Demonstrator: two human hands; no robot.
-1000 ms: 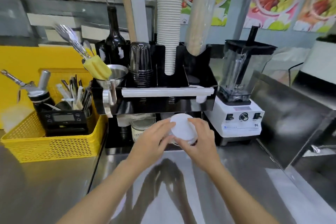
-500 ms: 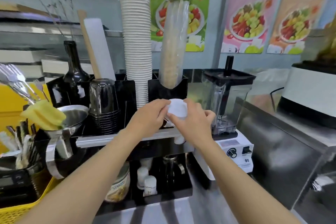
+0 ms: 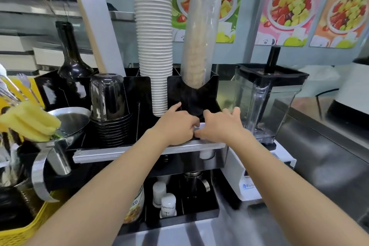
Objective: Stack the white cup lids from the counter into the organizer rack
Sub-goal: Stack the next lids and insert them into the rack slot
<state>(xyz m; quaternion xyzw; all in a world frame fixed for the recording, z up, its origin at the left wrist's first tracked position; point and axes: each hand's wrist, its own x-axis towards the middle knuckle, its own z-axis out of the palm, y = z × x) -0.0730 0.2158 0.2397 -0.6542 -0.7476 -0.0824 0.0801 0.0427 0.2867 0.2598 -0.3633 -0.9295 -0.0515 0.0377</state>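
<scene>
Both hands, left hand (image 3: 175, 126) and right hand (image 3: 218, 128), press a thin white plastic cup lid (image 3: 199, 126) into the black acrylic organizer rack (image 3: 191, 94); grip largely hidden; advise seating it level before release

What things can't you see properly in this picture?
- White cup lids, head view: only a sliver shows between the left hand and right hand.
- Rack slot floor: hidden behind both hands.
- Paper cup stack: top cut off by the frame edge.
</scene>
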